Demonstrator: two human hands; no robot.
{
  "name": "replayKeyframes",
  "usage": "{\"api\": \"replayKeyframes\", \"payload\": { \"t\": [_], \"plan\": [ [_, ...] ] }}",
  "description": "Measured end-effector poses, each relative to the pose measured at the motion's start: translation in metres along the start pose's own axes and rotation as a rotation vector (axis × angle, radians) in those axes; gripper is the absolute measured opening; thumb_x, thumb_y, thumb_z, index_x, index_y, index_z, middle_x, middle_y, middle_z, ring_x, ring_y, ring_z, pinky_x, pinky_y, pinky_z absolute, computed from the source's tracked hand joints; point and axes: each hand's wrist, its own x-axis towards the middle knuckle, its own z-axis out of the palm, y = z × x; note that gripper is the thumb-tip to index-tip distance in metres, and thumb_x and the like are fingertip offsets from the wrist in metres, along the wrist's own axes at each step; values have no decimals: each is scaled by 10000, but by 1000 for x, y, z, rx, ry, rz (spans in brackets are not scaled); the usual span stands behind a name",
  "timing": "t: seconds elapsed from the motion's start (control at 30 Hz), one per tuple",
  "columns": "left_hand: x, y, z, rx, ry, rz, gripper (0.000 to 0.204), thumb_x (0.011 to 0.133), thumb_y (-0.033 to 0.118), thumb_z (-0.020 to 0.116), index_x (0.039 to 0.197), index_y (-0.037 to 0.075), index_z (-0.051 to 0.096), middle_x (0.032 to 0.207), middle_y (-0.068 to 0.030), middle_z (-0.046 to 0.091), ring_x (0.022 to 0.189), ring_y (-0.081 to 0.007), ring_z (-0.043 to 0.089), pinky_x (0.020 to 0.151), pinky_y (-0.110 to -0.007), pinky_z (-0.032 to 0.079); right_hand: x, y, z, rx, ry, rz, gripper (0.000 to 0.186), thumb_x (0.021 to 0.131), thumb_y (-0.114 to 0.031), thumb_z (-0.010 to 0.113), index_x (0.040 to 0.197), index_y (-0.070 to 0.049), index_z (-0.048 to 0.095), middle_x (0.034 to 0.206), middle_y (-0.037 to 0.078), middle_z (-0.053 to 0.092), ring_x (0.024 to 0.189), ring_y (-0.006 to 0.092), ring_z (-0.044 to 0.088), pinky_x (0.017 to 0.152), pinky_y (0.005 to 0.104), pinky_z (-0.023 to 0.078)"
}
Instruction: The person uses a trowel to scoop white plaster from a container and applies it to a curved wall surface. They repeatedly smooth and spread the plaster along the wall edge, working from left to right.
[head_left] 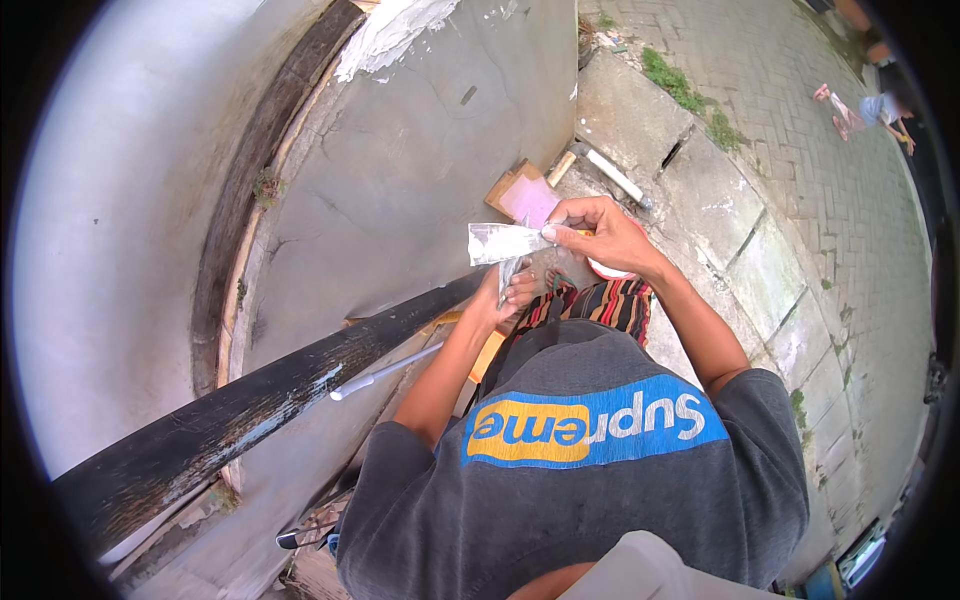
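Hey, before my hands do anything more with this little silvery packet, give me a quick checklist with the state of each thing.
1. Right hand pinches the silvery packet at its end: ok.
2. Left hand sits under the packet, fingers curled: ok; what it grips, cannot tell.
3. Packet open or sealed: cannot tell.
4. Dark wooden beam lies close beside the left forearm: ok, apart.
5. Pink card lies on the concrete beyond the hands: ok.
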Motion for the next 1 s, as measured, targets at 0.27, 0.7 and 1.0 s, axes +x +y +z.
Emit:
{"api": "replayKeyframes", "payload": {
  "t": [0.27, 0.7, 1.0],
  "plan": [
    [-76, 9, 39, 822, 694, 1107, 368, 1012, 302, 486, 1150, -39, 508, 1007, -76, 607, 913, -130, 550, 853, -288, 440, 47, -19, 10, 204, 460, -330, 391, 1005, -204, 499, 1365, -53, 474, 1010, 15, 568, 829, 65, 529, 719, 259, 468],
    [-97, 30, 47, 1251, 857, 1255, 400, 971, 191, 530, 1192, -136, 465, 896, -221, 621, 770, -247, 583, 725, -382, 467, 223, -32, 98, -213, 816, -819, 379, 939, -12, 494, 1307, 76, 468, 1219, 179, 399, 915, 232, 505, 780, 319, 455],
    [-101, 102, 3, 1405, 967, 1140, 487, 964, 227, 541, 1207, -182, 440, 768, -259, 619, 670, -351, 615, 634, -426, 465, 322, -30, 141, -262, 906, -948, 405, 922, 33, 470, 1319, 95, 420, 1245, 191, 327, 1021, 260, 409, 887, 366, 390]
  ]
}}
